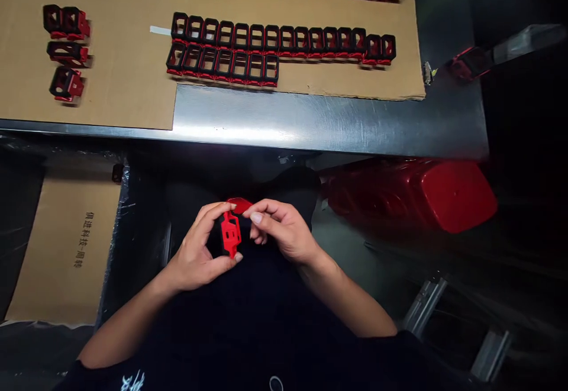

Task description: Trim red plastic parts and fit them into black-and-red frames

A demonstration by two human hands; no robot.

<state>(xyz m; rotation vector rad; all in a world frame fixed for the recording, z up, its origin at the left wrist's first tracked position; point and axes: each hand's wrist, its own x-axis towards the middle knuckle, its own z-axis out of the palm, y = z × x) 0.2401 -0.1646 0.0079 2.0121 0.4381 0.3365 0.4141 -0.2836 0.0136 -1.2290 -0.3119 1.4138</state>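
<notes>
The left hand (194, 250) closes around a red-and-black plastic bracket (231, 235), and the right hand (284, 231) pinches a glossy red curved piece (240, 205) close against it, apparently to bring them together, below black-and-red plastic frames (266, 39) ranked neatly on brown cardboard (110, 98) across the upper frame.

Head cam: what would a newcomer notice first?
First, the bright red part between the left hand and right hand, bottom centre. Above them, rows of black-and-red frames line up on cardboard on a steel table. A large glossy red container sits right, below the table edge.
</notes>
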